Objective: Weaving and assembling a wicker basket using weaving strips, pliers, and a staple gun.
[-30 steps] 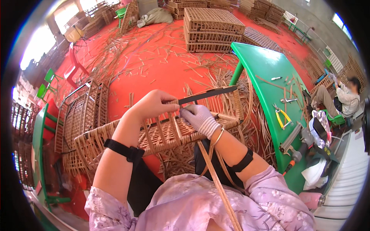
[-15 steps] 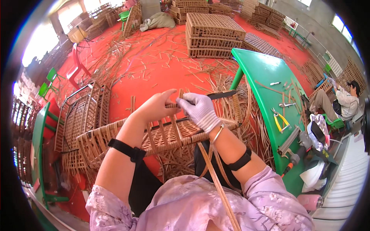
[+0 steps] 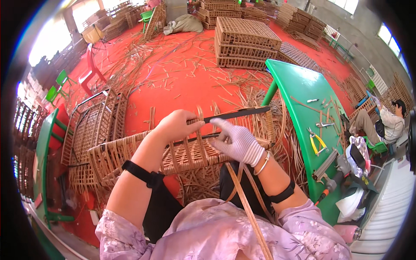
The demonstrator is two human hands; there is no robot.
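Across the person's lap lies a half-woven rattan basket frame, its long axis running left to right. The left hand pinches an upright cane strip at the rim. Just right of it, the gloved right hand curls loosely around a neighbouring strand, beneath the dark metal bar.

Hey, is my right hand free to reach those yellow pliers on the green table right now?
Probably yes: the yellow pliers lie uncovered on the green table, on the same side as the right hand.
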